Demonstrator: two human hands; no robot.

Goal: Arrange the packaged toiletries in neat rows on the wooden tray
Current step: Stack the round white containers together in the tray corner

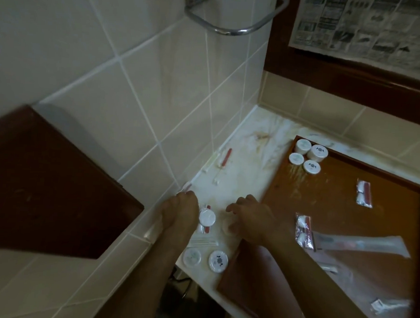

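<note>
The person leans over a marble counter [242, 175] with both hands beside the wooden tray [335, 214]. The left hand [180, 212] reaches to the tiled wall, fingertips down on a small packet [186, 187]; whether it pinches it, I cannot tell. The right hand [249, 221] has curled fingers around a pale round box [227, 229], it seems. Four round white boxes [307, 155] stand together in the tray's far corner, with sachets [364, 192] and a long clear packet [360, 243] lying loosely. More round boxes [218, 261] wait on the counter.
</note>
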